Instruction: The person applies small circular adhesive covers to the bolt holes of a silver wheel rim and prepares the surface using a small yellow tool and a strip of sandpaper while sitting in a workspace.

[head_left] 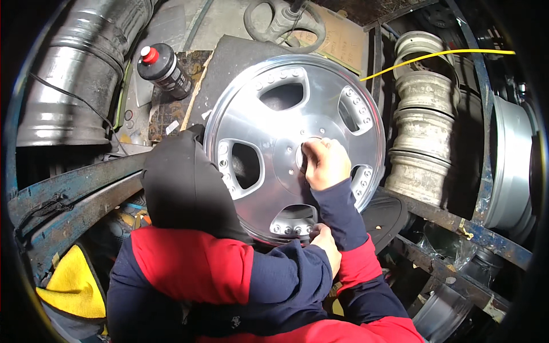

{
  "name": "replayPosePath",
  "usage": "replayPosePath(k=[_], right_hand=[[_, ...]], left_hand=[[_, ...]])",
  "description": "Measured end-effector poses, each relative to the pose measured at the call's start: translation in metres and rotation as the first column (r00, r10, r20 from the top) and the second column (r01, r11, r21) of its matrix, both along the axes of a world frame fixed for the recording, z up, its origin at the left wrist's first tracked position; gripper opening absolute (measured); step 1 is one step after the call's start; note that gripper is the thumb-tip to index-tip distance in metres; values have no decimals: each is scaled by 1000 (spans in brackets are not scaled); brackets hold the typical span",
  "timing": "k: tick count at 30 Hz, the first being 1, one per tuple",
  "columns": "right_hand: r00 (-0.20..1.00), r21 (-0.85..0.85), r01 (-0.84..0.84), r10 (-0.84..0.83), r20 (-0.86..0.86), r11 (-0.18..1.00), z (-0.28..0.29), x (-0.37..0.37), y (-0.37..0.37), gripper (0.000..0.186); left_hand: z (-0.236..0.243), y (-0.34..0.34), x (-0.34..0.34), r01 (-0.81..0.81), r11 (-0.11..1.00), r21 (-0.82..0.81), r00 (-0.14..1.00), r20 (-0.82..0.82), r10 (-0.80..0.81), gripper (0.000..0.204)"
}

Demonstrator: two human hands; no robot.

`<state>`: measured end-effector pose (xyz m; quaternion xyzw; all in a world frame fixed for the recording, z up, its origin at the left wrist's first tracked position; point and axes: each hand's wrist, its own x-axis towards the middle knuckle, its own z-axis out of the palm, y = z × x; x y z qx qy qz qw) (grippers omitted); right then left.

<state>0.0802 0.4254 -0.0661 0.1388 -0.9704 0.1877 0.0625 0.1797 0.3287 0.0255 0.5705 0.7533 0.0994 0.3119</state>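
A polished silver alloy wheel (pixel 280 183) with several wide openings and rows of small bolts lies face up in front of me, partly over a dark mat (pixel 220 74). At its centre bore, my right hand (pixel 327 163) is closed, with curled fingers pressed against the hub. Whatever those fingers may hold is hidden. My left hand (pixel 327 247) is closed on the wheel's near edge, just below the lowest opening, and its palm side is out of sight. Both forearms wear navy and red sleeves, and the left one crosses in front of my body.
A black bottle (pixel 166 71) with a red cap stands at the far left. Beyond the wheel is a grey handwheel (pixel 284 26). Scuffed rims (pixel 422 131) are stacked at the right, near a yellow cable (pixel 434 55). A yellow cloth (pixel 75 286) hangs beside blue metal rails (pixel 74 188).
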Motion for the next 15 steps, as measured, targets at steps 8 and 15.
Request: replayPosePath(k=[8,15], right_hand=[[1000,-25,-25,25,-12,999,-1,-5,2,13],[999,2,-23,23,29,1000,1,-5,5,13]], left_hand=[[7,-5,-10,29,1000,-5,999,21,-29,36],[18,-10,-13,10,1000,-10,997,-74,-11,35]])
